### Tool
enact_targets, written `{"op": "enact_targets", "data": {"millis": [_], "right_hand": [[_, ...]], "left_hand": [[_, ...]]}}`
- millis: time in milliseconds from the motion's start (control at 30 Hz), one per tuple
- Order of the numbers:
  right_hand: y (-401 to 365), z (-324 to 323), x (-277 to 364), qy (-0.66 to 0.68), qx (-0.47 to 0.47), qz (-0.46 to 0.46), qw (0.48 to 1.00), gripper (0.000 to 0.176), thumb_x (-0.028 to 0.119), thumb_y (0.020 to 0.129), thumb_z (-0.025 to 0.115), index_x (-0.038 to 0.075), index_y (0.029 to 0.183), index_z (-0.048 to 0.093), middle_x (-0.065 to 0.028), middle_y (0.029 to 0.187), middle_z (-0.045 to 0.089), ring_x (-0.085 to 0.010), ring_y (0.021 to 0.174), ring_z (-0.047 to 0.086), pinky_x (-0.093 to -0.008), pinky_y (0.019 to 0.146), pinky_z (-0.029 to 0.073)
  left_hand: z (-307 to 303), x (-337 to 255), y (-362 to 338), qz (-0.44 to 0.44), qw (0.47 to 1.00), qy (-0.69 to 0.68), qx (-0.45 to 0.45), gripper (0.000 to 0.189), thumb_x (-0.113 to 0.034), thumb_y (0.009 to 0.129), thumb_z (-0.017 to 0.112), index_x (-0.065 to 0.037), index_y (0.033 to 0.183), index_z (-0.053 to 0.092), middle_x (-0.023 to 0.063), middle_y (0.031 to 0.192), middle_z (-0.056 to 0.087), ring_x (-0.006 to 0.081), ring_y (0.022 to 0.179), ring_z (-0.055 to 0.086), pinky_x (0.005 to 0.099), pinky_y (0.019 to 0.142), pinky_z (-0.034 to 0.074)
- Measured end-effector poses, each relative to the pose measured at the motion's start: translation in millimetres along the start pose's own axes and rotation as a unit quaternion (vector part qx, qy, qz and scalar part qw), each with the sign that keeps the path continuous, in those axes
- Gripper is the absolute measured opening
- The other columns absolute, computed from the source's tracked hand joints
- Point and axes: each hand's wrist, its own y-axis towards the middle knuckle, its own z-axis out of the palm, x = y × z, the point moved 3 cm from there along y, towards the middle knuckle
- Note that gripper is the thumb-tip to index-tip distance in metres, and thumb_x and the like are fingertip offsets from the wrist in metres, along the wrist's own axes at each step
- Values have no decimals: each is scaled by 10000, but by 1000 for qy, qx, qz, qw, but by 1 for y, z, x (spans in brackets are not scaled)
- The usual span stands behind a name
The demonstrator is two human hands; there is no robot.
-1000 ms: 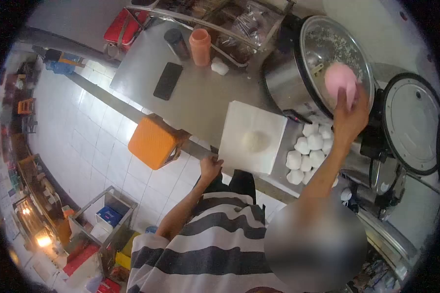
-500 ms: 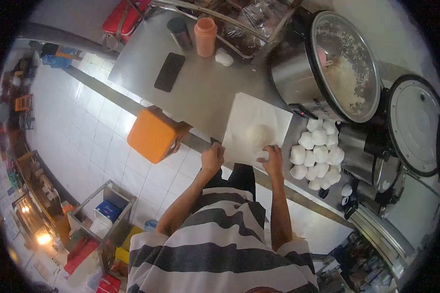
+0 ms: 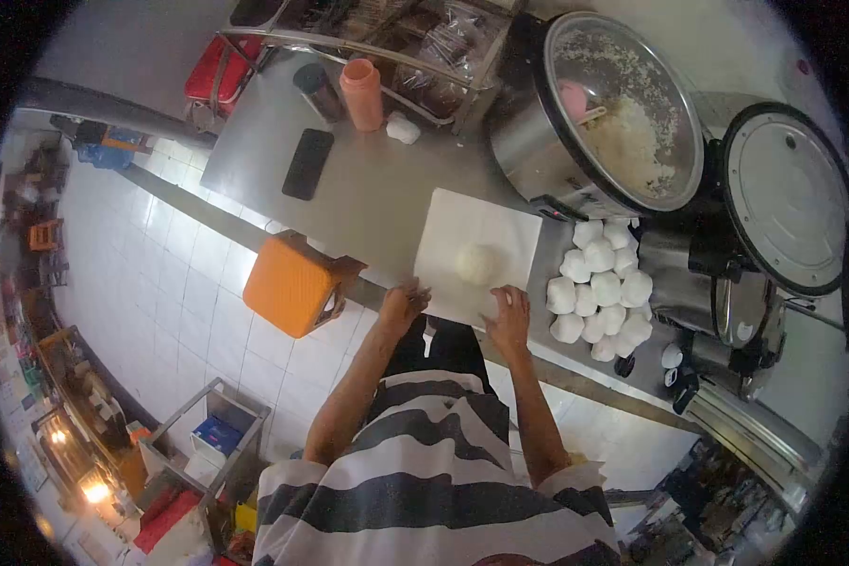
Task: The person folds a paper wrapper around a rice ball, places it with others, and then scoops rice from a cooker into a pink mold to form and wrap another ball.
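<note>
A square white sheet of wrapping paper [image 3: 448, 226] lies flat on the metal counter, with a rounded mound of white rice [image 3: 478, 264] near its middle. At the sheet's near left corner, my left hand [image 3: 405, 307] has its fingers closed on the paper edge. My right hand [image 3: 509, 319] rests over the near edge, right of the mound; its fingers are bent and apart, the thumb separate from them. Right of the sheet sits a heap of several white paper-wrapped bundles [image 3: 602, 291], touching neither hand.
Behind the bundles stands a large rice cooker [image 3: 557, 132] holding rice and a pink scoop [image 3: 573, 99], its round lid [image 3: 788, 198] tilted beside it. A phone [image 3: 307, 164], an orange bottle [image 3: 361, 94] and a dark tumbler [image 3: 318, 92] are at the back left. An orange stool [image 3: 288, 285] stands by the counter.
My head view has shifted slightly. My right hand has drawn back from beside the rice to the near edge, its fingers spreading. My left hand remains by the near left corner.
</note>
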Motion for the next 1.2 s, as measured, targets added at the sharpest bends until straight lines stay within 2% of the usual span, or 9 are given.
{"op": "enact_targets", "data": {"millis": [167,200,300,500,800,867,1000,1067,1200], "right_hand": [[-23,23,-44,4,-60,-2,998,446,87,685,720,148,1124,669,-67,1207,547,-327,1144,471,-477,951,394],[-24,16,-42,2,-45,-11,999,445,70,693,708,171,1126,682,-54,1248,542,-321,1163,469,-472,970,389],[-23,13,-40,19,-32,-31,999,445,51,707,692,198,1127,697,-38,1306,534,-312,1188,469,-465,999,381],[-45,0,-40,51,-5,-55,997,384,46,730,683,181,1089,711,-48,1282,566,-297,1190,490,-451,1020,382],[-12,37,-97,357,-21,218,908,131,150,846,684,26,875,720,-108,800,684,-225,711,629,-333,703,513],[-3,56,-109,191,-42,252,948,220,235,821,723,18,861,710,-106,638,640,-208,556,571,-353,588,475],[3,40,-100,138,-29,221,965,232,260,814,739,32,844,713,-64,595,599,-152,535,506,-300,534,415],[5,28,-105,164,-83,198,963,164,196,806,734,36,836,711,-84,630,623,-183,571,570,-309,566,457],[63,13,-105,170,-101,137,971,183,112,775,739,32,928,680,-107,839,679,-221,743,657,-328,685,511]], "left_hand": [[13,-27,-16,233,921,306,-62,537,-159,805,735,-18,1247,466,150,1054,611,273,914,620,374,765,523],[17,-37,-24,472,741,477,-26,787,-113,676,804,-53,1350,403,197,1224,520,337,1132,521,473,963,432],[54,-59,-44,424,528,736,20,1051,-119,625,830,-93,1470,206,187,1440,349,378,1297,394,532,1102,268],[26,-48,-13,470,489,723,131,213,-28,672,707,-143,851,724,20,958,677,251,1040,563,436,951,392],[24,-34,28,291,875,386,11,66,-69,783,653,-68,839,690,88,804,683,292,796,641,447,718,492],[24,-32,43,348,700,620,-67,103,-149,816,656,-46,813,664,99,723,656,315,690,628,438,609,488],[34,-26,17,359,682,618,-155,132,-187,808,648,-82,888,659,99,836,662,314,831,627,472,716,473],[51,-13,-23,546,546,630,-80,245,-168,814,617,-126,1055,627,87,1047,633,281,1006,583,523,867,414],[70,52,-38,433,394,791,175,690,-234,828,582,-104,1464,347,66,1527,315,233,1431,256,549,1138,191]]}}
